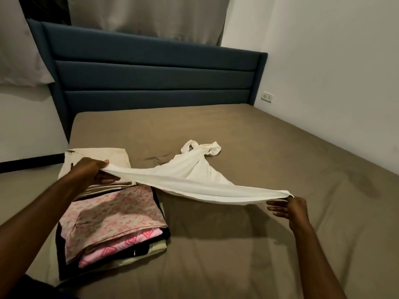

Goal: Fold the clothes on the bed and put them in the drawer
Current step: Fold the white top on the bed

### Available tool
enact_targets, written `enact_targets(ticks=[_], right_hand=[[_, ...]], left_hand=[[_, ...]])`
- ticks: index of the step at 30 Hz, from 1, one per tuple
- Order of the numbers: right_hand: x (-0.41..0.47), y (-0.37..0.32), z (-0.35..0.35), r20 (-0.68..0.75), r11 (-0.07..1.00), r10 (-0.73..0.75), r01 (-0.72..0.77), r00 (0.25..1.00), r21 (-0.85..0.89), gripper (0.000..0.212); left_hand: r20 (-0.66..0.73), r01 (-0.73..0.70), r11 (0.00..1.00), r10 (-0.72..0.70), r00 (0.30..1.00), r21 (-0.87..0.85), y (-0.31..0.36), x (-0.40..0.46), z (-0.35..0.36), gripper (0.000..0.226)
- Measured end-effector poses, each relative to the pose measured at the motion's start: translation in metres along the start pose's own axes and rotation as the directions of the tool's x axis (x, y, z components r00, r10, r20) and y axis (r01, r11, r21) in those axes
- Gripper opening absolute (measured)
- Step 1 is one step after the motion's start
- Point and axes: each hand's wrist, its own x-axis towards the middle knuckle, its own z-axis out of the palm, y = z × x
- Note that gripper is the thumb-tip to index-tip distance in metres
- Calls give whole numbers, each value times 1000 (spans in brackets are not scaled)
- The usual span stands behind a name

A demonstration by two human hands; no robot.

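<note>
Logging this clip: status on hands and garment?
Left hand and right hand pinch white garment's hem, stretched over bed. Folded pile beside. Nothing obstructing.

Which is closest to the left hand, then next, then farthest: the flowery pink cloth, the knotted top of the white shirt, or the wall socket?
From the left hand:
1. Flowery pink cloth, just below it on the pile.
2. Knotted top of the white shirt, mid-bed to the right.
3. Wall socket, far right wall.

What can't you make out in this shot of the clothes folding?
Head view only:
- Drawer: not in the picture.
- White top: its far end is bunched, so the cut is unclear.
- Folded pile: lower layers covered by the floral piece; the left hand and forearm hide part of the beige piece.
- Right hand: its grip on the hem is hidden.
</note>
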Motion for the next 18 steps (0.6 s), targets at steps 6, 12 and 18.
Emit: enact_targets(ticks=[6, 12, 18], right_hand=[[81, -33, 49, 118, 718, 265, -278, 957, 638, 35], [159, -198, 110, 81, 478, -60, -43, 995, 878, 35], [199, -371, 118, -52, 342, -255, 140, 965, 929, 39]], left_hand=[[20, 61, 887, -58, 998, -458, 23, 54, 30, 23], [47, -113, 666, 219, 975, -738, 199, 88, 82, 22], [16, -245, 528, 441, 898, -813, 319, 50, 104, 14]])
